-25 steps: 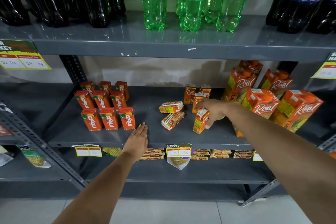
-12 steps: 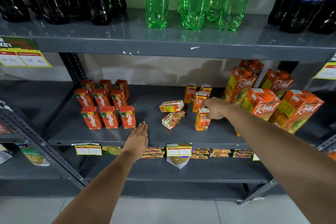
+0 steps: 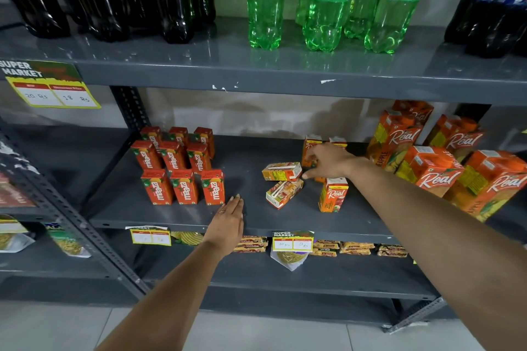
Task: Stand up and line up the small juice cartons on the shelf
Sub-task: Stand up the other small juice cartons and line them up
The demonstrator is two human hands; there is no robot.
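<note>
On the grey middle shelf (image 3: 251, 216), two small Real juice cartons lie on their sides: one (image 3: 281, 171) farther back, one (image 3: 283, 193) nearer and tilted. A small Real carton (image 3: 333, 194) stands upright near the front, free of any hand. Two more small cartons (image 3: 311, 148) stand at the back, partly hidden by my right hand (image 3: 328, 161). That hand hovers over the shelf with fingers spread, its fingertips by the right end of the farther lying carton, holding nothing. My left hand (image 3: 229, 221) rests flat, palm down, on the shelf's front edge.
Several red Maaza cartons (image 3: 182, 168) stand in neat rows at the shelf's left. Large Real cartons (image 3: 433, 168) fill the right. Cola and Sprite bottles (image 3: 328, 0) stand on the shelf above. Price tags (image 3: 292, 241) hang on the edge; snack packs lie below.
My right hand set the carton it held upright near the shelf's front, let go, and moved back and left toward the lying cartons. My left hand stayed put.
</note>
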